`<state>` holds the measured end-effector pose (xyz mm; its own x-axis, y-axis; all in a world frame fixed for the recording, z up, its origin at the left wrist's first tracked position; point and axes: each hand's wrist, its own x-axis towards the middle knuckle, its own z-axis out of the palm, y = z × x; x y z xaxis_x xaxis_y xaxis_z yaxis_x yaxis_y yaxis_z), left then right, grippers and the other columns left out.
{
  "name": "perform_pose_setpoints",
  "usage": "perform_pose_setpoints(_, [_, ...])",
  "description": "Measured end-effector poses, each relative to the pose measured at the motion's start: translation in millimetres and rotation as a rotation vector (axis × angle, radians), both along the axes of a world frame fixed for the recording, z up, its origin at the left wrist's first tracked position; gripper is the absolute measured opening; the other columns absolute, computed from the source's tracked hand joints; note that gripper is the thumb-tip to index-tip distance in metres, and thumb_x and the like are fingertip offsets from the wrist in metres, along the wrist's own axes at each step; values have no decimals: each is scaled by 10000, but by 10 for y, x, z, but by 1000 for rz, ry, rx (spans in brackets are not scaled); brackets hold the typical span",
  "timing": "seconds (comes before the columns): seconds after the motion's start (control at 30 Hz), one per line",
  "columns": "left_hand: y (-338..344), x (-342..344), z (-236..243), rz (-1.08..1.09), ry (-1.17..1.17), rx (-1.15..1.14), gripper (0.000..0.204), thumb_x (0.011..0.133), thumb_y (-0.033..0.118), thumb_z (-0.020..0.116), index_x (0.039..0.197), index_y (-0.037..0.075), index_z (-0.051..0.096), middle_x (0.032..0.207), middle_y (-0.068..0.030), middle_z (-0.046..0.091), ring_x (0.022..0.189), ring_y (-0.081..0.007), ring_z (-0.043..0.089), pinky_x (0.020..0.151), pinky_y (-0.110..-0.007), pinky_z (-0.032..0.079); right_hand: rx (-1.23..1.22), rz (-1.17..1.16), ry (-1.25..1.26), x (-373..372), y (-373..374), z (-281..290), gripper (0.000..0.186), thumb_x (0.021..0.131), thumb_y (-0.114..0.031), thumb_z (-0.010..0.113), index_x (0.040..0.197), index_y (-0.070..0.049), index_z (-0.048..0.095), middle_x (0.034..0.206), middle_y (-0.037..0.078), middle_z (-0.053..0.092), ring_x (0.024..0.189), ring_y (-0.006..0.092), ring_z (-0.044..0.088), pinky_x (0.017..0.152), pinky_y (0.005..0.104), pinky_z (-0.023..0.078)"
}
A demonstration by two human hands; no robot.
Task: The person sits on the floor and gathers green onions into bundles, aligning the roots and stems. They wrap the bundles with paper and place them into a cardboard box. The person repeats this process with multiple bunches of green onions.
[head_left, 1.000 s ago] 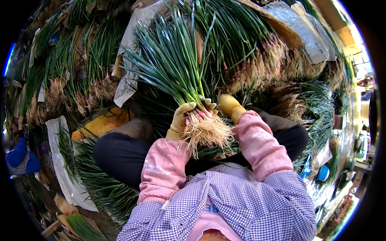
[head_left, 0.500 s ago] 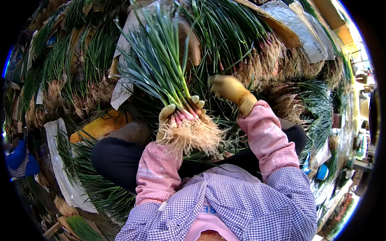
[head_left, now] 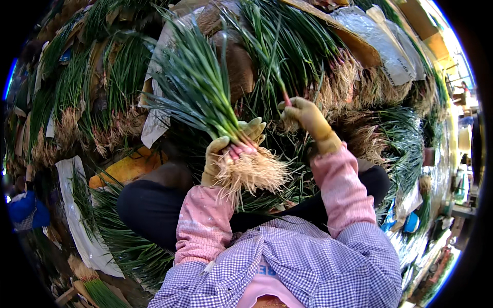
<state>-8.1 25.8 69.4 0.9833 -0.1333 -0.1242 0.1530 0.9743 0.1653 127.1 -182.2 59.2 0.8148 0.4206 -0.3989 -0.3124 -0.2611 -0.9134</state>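
Left hand [head_left: 211, 163] clasping bunch [head_left: 218, 110], roots [head_left: 251, 172] toward person [head_left: 318, 256], leaves [head_left: 192, 64] slanting away-left. Right hand [head_left: 310, 120] pinching stalk [head_left: 285, 96], right of bunch, root ends apart; long axes roughly parallel.

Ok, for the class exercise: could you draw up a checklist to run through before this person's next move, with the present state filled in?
1. Gloves on both hands: ok, both yellowish.
2. Left hand supporting the spring onion bunch: ok, around its lower stems.
3. Roots gathered at one end: ok, spreading toward the person.
4. Right hand gripping a separate spring onion stalk: ok, near its reddish base.
5. Stalk base together with the bunch's bases: not ok, held apart to the right.
6. Bunch tied: cannot tell, fingers hide some stems.
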Motion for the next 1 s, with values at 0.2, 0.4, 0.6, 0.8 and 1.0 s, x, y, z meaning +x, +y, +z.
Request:
perform_pose_setpoints(0.2, [-63,49,-216,-139,72,30,497,736,144,570,1166,-86,472,1082,-232,569,1022,-310,558,963,-425,403,79,451,-15,-707,152,-100,279,791,-101,635,1027,36,580,870,61,639,817,117,579,774,272,472])
perform_pose_setpoints(0.4, [-24,-12,-303,-129,34,125,459,730,159,587,1108,-91,510,1113,-231,554,1105,-327,503,1004,-442,348,-201,43,94,-463,-115,-307,183,886,-214,516,872,-38,562,625,40,554,470,114,510,441,222,451])
perform_pose_setpoints(0.6, [-97,-105,-308,-173,96,192,432,755,146,567,1137,-42,495,1036,-176,593,958,-309,576,896,-440,447,299,-122,486,-457,682,-335,124,874,-183,496,890,-84,569,638,46,576,540,140,540,514,223,458])
perform_pose_setpoints(0.8, [-42,-197,9,-10,73,-106,506,750,237,602,1178,-3,476,1106,-164,561,1088,-317,510,997,-518,338,-669,664,-332,-746,390,-1345,252,775,-261,594,943,-74,623,962,163,607,897,317,582,789,370,468])
perform_pose_setpoints(1.0, [-21,-131,-143,-19,-96,-292,572,810,254,571,1270,-4,351,1017,-110,544,1035,-260,522,1011,-531,286,-698,-154,-310,-70,301,-833,279,774,-182,636,1023,-66,592,914,129,636,838,296,608,748,353,490])
